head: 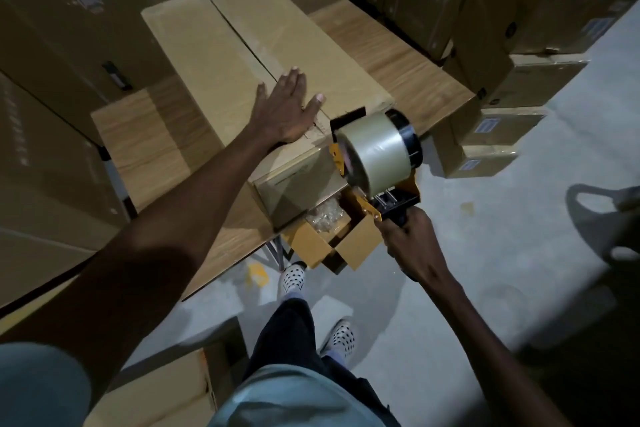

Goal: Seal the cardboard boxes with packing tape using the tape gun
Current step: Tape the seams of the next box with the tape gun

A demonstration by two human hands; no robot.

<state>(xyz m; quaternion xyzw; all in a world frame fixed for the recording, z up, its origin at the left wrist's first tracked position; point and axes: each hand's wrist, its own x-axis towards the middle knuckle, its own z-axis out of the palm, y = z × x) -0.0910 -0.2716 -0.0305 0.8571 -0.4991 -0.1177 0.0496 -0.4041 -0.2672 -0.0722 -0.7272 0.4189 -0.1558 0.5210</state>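
Nearest the lens, a pale blue sleeve (38, 388) fills the lower left corner, and from it the forearm runs up to the long cardboard box (242, 55), the landmark on the wooden tabletop (145, 139). On the box's near end the left hand (289, 106) lies flat, fingers straight and spread, pressing the flaps down beside the centre seam. Just right of that end, the tape gun (375, 152) hovers at the box's near corner, its clear roll uppermost. Its handle sits in the right hand (412, 243), whose grip is curled tightly around it. Below the box's near end, a small open carton (332, 243) shows under the tabletop. Judging by this, the seam strip is about to start: the gun's mouth needs planting on the box's end face, then drawing along the seam.
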